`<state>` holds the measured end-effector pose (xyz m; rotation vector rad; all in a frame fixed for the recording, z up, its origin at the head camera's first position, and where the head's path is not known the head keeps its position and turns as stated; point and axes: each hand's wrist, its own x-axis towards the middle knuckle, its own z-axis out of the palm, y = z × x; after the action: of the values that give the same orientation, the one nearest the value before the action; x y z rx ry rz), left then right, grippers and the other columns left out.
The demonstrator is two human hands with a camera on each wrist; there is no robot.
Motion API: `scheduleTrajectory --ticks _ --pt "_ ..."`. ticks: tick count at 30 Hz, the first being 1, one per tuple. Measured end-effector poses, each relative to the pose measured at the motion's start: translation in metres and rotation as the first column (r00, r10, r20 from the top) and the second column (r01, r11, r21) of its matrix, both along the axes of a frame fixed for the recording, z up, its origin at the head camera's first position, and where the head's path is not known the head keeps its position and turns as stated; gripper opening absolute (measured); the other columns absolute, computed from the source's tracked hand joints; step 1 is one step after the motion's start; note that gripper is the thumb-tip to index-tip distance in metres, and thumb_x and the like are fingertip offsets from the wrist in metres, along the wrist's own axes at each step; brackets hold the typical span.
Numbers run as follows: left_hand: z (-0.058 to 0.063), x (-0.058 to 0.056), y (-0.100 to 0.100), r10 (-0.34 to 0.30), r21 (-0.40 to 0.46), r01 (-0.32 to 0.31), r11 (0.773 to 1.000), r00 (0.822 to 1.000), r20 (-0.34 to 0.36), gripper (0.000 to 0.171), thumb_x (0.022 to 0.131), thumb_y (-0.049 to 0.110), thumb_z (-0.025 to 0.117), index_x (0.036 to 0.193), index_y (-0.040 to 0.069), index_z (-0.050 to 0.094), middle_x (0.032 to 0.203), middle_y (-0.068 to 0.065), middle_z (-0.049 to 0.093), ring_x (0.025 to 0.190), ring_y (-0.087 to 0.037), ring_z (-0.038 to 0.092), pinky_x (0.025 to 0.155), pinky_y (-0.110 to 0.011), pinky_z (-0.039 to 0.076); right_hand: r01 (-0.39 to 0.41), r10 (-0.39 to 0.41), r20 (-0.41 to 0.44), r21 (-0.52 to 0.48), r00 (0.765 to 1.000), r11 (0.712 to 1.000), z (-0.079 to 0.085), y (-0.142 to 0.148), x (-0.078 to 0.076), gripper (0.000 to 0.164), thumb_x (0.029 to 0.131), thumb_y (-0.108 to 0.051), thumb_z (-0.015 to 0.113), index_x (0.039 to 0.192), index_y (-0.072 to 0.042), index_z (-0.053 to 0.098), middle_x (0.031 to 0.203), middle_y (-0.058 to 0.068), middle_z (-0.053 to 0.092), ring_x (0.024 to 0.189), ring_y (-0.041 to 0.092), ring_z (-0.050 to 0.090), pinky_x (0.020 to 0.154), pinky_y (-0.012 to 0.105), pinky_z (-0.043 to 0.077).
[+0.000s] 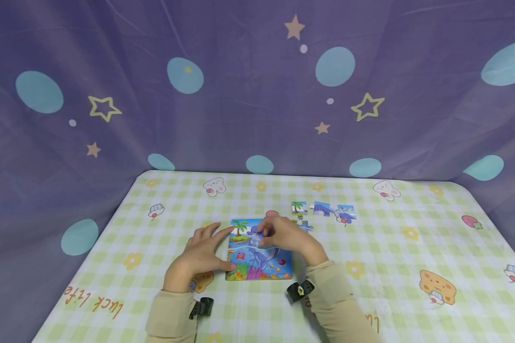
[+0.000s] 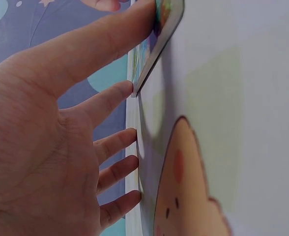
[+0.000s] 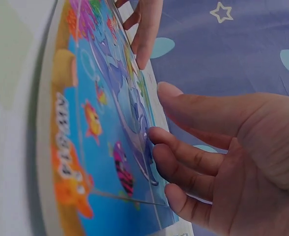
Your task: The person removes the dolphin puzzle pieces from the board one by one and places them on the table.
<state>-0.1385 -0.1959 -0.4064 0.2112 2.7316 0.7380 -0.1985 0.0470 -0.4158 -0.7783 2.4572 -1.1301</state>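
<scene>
A square puzzle board (image 1: 283, 272) with a printed dolphin, palm tree and coral lies flat on the table. At its left side my left hand (image 1: 200, 252) is spread, the thumb on the lower-left corner and the index fingertip at the upper-left edge. Over the upper right of the board is my right hand (image 1: 288, 236), its fingertips touching the dolphin picture. In the right wrist view, the right thumb (image 3: 208, 110) stands apart from the fingers, and no piece shows between them. Whether thin seams there mark separate pieces is hard to tell.
Loose jigsaw pieces lie behind the right hand: a palm tree piece (image 1: 299, 207), a dolphin head piece (image 1: 322, 209), another dolphin piece (image 1: 346, 213) and a partly covered blue piece (image 1: 305, 226). A green-checked tablecloth (image 1: 395, 276) covers the table; a purple curtain (image 1: 240, 124) hangs behind.
</scene>
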Motion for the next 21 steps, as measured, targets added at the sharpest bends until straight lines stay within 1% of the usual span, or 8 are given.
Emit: scheduleTrajectory --ticks 3,8,16,21 --pt "0.0001 -0.0001 0.0002 0.000 -0.003 0.000 1.000 1.000 0.001 0.095 0.072 0.042 0.087 0.153 0.022 0.041 0.159 -0.016 0.024 0.140 -0.042 0.021 0.109 -0.064 0.022 -0.007 0.007 -0.029 0.014 1.000 1.000 -0.0006 -0.0015 0.0009 0.026 0.086 -0.010 0.078 0.109 -0.003 0.069 0.092 0.006 0.065 0.084 0.017 0.060 0.077 0.030 0.050" --pt "0.0003 0.0003 0.0001 -0.002 -0.003 0.002 1.000 1.000 -0.004 0.095 0.071 0.042 0.087 0.153 0.021 0.042 0.159 -0.016 0.025 0.139 -0.042 0.022 0.109 -0.065 0.023 0.007 -0.005 -0.031 0.042 1.000 0.999 -0.0011 -0.0040 0.0023 0.028 0.084 -0.008 0.079 0.109 -0.003 0.068 0.092 0.006 0.064 0.088 0.021 0.061 0.080 0.033 0.050" --pt "0.0008 0.0013 0.0001 -0.004 -0.009 0.004 1.000 1.000 -0.001 0.095 0.072 0.041 0.087 0.153 0.022 0.041 0.159 -0.016 0.024 0.140 -0.044 0.020 0.109 -0.065 0.023 0.040 -0.040 -0.002 0.088 0.999 0.995 -0.0007 -0.0078 0.0054 0.035 0.081 -0.007 0.082 0.112 -0.003 0.067 0.091 0.004 0.059 0.079 0.016 0.053 0.076 0.034 0.048" --pt "0.0008 0.0014 -0.0003 -0.004 -0.005 0.004 1.000 1.000 -0.001 0.095 0.072 0.041 0.087 0.153 0.021 0.041 0.159 -0.017 0.024 0.140 -0.044 0.020 0.108 -0.065 0.023 0.025 -0.026 0.006 0.115 1.000 0.993 -0.0011 -0.0097 0.0065 0.044 0.078 -0.006 0.084 0.118 -0.002 0.065 0.091 0.004 0.055 0.079 0.016 0.050 0.075 0.034 0.045"
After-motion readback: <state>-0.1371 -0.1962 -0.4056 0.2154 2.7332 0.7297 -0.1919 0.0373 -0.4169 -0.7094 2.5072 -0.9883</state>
